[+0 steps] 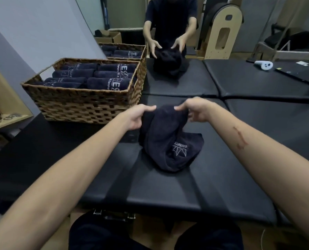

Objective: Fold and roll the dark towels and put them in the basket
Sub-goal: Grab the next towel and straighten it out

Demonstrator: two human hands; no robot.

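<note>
A dark towel (166, 139) with a pale logo hangs crumpled from both my hands, its lower part resting on the black padded table (168, 192). My left hand (137, 116) pinches the towel's top edge on the left. My right hand (195, 110) pinches the same edge on the right. The woven basket (81, 105) stands to the left on the table, a short way from my left hand, and holds several rolled dark towels (106, 83).
A mirror at the far side reflects me, the towel and the basket. At the far right a white controller (263, 65) and a flat dark device (298, 71) lie on the table. A wooden shelf (5, 112) stands at the left.
</note>
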